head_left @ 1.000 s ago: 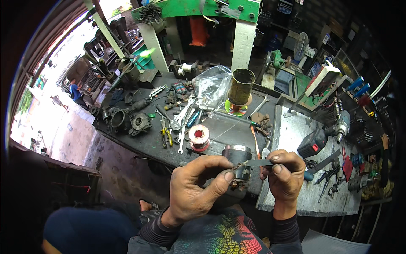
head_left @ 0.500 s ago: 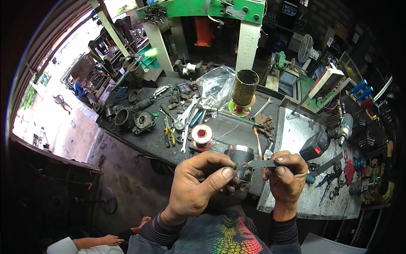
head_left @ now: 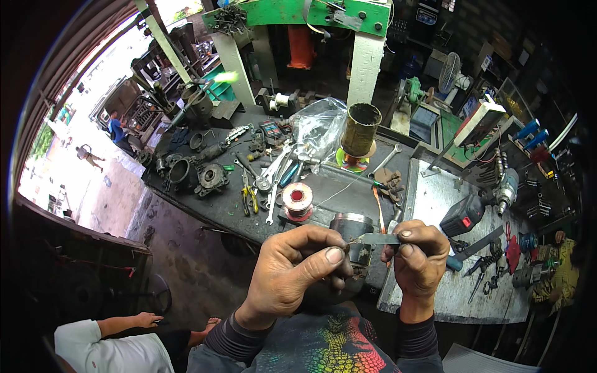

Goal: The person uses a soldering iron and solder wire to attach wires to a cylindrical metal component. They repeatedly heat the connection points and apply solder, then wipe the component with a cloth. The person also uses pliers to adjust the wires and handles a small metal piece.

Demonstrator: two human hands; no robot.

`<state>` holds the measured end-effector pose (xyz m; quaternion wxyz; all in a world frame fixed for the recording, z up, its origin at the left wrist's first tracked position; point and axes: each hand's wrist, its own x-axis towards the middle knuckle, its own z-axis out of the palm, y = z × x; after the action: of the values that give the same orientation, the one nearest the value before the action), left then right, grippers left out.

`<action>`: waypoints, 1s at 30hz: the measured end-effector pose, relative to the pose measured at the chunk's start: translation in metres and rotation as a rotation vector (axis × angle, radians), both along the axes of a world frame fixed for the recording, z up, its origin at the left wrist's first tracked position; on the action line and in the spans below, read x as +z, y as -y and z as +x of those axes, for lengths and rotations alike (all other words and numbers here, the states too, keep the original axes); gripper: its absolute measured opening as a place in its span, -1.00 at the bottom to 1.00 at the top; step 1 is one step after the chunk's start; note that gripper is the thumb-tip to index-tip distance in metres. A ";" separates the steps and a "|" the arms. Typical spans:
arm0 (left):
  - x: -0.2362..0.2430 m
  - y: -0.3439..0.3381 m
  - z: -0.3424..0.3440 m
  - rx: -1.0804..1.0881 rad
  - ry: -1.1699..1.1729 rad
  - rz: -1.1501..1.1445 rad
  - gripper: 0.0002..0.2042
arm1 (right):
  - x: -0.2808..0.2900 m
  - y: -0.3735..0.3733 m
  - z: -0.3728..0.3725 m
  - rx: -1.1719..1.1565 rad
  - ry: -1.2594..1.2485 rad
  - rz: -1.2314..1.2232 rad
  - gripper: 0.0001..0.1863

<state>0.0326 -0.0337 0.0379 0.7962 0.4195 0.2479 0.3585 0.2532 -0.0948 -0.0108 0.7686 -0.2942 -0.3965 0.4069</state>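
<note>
The left hand (head_left: 292,273) pinches a small bit (head_left: 353,243) and the right hand (head_left: 420,256) a thin strip (head_left: 380,239), its tip by the bit, before the black can (head_left: 352,222) at the counter (head_left: 230,208), so work seems begun, but I can't tell what's left.

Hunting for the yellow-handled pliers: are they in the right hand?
No, the pliers lie on the dark workbench; the right hand pinches a flat grey strip.
</note>
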 end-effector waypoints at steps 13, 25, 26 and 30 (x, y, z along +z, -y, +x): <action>-0.002 -0.001 0.000 -0.035 0.059 -0.047 -0.80 | 0.002 0.002 0.003 0.016 -0.023 0.003 -0.80; -0.003 -0.001 -0.001 -0.060 0.058 -0.019 -0.80 | 0.002 0.003 0.004 0.003 -0.008 0.007 -0.80; -0.002 -0.001 -0.001 -0.048 0.036 -0.015 -0.80 | 0.003 0.004 0.004 0.006 -0.013 0.010 -0.80; 0.001 0.001 0.000 -0.024 -0.002 0.022 -0.80 | 0.002 0.003 0.004 0.003 -0.018 -0.014 -0.81</action>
<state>0.0328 -0.0349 0.0384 0.7956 0.4316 0.2396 0.3513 0.2568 -0.0983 -0.0090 0.7693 -0.2953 -0.3872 0.4135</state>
